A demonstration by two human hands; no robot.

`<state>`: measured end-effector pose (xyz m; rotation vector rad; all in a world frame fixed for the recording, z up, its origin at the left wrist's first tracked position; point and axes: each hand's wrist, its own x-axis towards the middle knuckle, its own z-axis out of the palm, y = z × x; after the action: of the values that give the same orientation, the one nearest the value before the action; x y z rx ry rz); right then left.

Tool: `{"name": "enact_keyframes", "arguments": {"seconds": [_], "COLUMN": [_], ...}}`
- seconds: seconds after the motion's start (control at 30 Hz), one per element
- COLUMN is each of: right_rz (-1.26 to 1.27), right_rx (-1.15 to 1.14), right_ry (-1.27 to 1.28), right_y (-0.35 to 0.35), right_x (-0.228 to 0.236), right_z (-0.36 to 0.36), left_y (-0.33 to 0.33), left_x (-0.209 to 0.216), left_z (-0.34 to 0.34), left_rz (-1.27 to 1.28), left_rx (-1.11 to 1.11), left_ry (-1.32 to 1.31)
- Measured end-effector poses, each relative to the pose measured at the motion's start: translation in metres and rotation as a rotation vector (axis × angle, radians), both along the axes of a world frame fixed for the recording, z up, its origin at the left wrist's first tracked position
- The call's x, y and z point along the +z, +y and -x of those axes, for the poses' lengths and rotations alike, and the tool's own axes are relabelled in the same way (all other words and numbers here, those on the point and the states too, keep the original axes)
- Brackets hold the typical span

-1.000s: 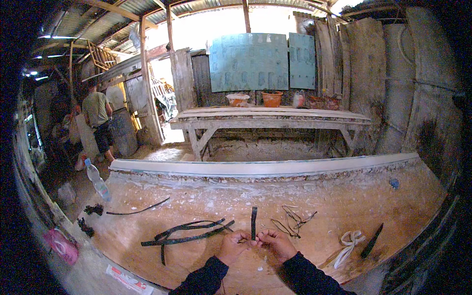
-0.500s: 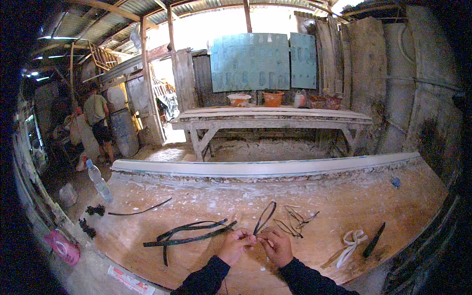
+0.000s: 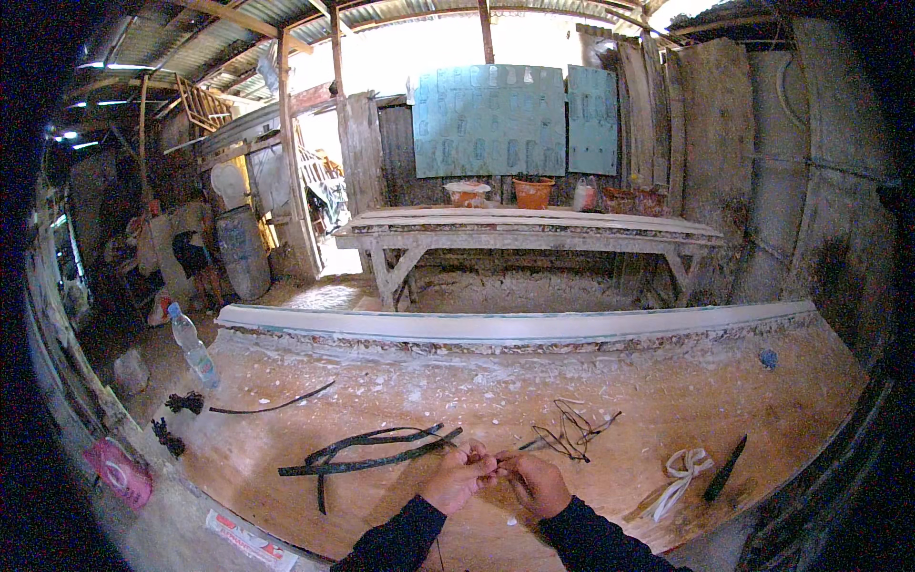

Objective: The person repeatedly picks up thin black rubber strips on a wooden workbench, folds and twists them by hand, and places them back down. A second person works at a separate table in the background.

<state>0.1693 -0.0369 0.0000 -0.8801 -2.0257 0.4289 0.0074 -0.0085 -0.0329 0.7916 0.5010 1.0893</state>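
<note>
My left hand [image 3: 456,480] and my right hand [image 3: 535,484] meet over the wooden table, fingertips pinched together. Between them they grip a thin black strip [image 3: 531,444], whose end pokes out above my right hand; the rest is hidden by the fingers. Left of my left hand lie several longer black strips [image 3: 367,444] in loose loops. Just beyond my right hand is a tangle of thin dark strips [image 3: 572,429].
A white knotted band [image 3: 681,477] and a dark pointed object [image 3: 726,467] lie at the right. Toward the left are small black bundles [image 3: 184,403], a single strip [image 3: 276,407] and a plastic bottle [image 3: 193,348]. A long white moulding [image 3: 515,326] runs along the table's far edge.
The black loop that stood up between my hands has dropped out of sight, leaving a short length showing by my right hand. At the far left, a person has bent down.
</note>
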Motion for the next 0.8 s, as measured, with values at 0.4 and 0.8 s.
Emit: {"name": "enact_keyframes", "arguments": {"seconds": [0.4,0.8], "right_rz": [0.090,0.683], "right_rx": [-0.104,0.126], "right_ry": [0.112,0.668], "right_y": [-0.004,0.014], "right_x": [0.003,-0.010], "right_z": [-0.001,-0.002], "left_y": [-0.008,-0.009], "left_x": [0.016,-0.001], "left_z": [-0.005,-0.015], "left_rz": [-0.186,-0.569], "left_rx": [0.153,0.430], "left_ry": [0.211,0.472]}}
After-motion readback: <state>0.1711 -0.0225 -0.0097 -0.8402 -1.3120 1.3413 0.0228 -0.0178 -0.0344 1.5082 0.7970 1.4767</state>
